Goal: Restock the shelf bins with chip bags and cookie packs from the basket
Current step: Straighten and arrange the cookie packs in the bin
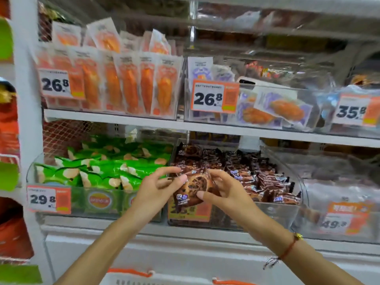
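I've got one cookie pack (192, 189) pinched between both hands, left hand (156, 187) on its left edge, right hand (223, 191) on its right. Just behind my grip: the cookie bin (273, 214). Chip bags (98, 171) left.

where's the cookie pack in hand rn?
Head view, lower centre: the cookie pack is held between the left hand and right hand, in front of the brown cookie bin, right of the green chip bags.
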The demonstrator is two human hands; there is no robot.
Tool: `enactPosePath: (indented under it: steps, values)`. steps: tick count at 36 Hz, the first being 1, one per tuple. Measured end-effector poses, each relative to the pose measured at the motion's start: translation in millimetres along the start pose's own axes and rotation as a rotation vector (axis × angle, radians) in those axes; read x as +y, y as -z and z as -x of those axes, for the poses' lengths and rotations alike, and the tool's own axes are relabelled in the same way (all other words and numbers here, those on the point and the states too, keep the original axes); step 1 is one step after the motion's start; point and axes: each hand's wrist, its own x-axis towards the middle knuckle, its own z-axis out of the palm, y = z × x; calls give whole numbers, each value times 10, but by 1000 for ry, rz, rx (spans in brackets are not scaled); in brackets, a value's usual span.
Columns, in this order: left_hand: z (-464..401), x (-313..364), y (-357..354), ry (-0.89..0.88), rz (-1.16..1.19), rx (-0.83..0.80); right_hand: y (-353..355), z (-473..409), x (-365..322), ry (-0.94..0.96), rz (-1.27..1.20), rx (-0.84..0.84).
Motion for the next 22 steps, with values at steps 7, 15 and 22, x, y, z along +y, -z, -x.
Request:
enactPosePath:
  steps: [7, 15, 22]
  values:
    - [-466, 92, 57, -136, -224, -18, 139, -410, -110, -56, 8, 91]
    - [-1065, 9, 157, -109, -459, -80, 125, -1046, 27, -99, 203, 166]
    - [-1620, -153, 188, -17, -800, 34, 156, -1661, 187, -134, 515, 243]
